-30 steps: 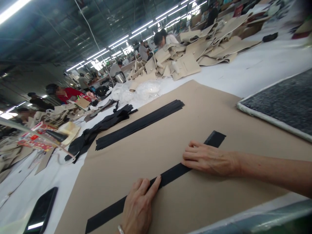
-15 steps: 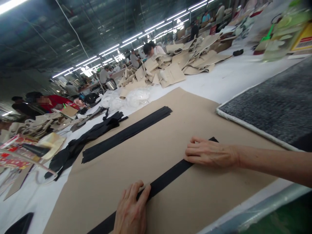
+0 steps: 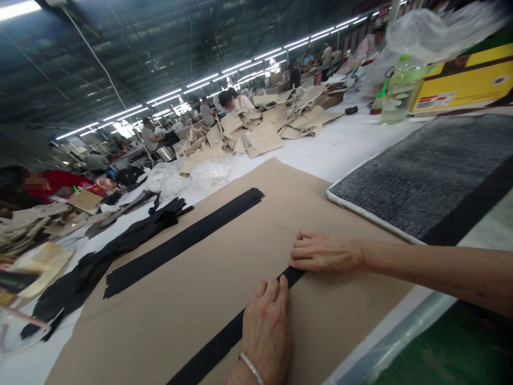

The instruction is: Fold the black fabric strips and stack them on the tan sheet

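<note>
A long black fabric strip (image 3: 216, 347) lies slantwise over a large tan sheet (image 3: 192, 305). My left hand (image 3: 267, 321), with a silver bangle at the wrist, has its fingers together and curled over the strip. Just beyond it, my right hand (image 3: 323, 252) is closed at the strip's upper stretch, its fingertips bent down; the far end is hidden under the hand. Only a short piece of strip shows between the hands. Farther back on the same sheet lies a flat bundle of black strips (image 3: 184, 243).
Loose black strips (image 3: 116, 251) lie along the sheet's left edge. A grey textured mat (image 3: 409, 182) with a pale rim sits at right. Behind are piled beige pieces (image 3: 262, 139), clear plastic (image 3: 212, 174), a bottle (image 3: 401, 96) and a yellow box (image 3: 460, 88). Several people work farther off.
My left hand has moved up along the strip, close to my right hand. The right hand still covers the strip's upper part. The view has swung to the right.
</note>
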Demonstrator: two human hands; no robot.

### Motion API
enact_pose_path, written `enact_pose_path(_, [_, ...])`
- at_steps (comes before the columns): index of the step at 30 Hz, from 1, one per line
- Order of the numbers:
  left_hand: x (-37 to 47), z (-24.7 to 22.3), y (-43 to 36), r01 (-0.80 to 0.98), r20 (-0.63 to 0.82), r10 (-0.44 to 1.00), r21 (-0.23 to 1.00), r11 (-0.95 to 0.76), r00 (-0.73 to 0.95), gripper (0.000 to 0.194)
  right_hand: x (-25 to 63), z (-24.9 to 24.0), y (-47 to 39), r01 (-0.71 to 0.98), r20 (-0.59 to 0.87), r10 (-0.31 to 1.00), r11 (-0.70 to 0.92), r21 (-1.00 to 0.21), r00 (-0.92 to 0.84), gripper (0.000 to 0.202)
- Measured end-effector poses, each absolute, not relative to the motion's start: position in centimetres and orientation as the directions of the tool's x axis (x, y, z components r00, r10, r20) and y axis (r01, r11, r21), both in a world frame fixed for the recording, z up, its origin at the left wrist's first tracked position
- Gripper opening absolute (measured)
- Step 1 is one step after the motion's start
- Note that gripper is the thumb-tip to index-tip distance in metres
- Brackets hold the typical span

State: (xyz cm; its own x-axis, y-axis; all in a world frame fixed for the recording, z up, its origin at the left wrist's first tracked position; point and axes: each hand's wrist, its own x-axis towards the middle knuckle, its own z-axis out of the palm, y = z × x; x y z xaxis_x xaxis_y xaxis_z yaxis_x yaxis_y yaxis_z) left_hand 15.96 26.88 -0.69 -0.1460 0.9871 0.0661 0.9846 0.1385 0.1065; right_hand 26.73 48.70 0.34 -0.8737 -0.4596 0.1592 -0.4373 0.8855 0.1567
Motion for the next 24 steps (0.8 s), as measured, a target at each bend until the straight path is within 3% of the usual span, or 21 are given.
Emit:
enact_pose_path(9, [16.9, -0.2, 28.1, 0.981, 0.064, 0.979, -0.001, 0.195, -0.194, 0.06, 28.5, 0.5, 50.4, -0.386, 0.134, -0.416, 0.9, 0.202, -0.899, 0.028])
enact_pose_path(17, [17.2, -1.8, 28.1, 0.97, 0.228, 0.956, -0.116, 0.216, -0.185, 0.063, 29.9, 0.5, 51.8, -0.321, 0.144, -0.356, 0.921, 0.22, -0.923, 0.033])
enact_pose_path(24, [16.8, -3.5, 28.2, 0.982, 0.29, 0.952, -0.121, 0.142, -0.102, 0.064, 30.9, 0.7, 52.6, -0.286, 0.159, -0.323, 0.933, 0.217, -0.933, 0.031])
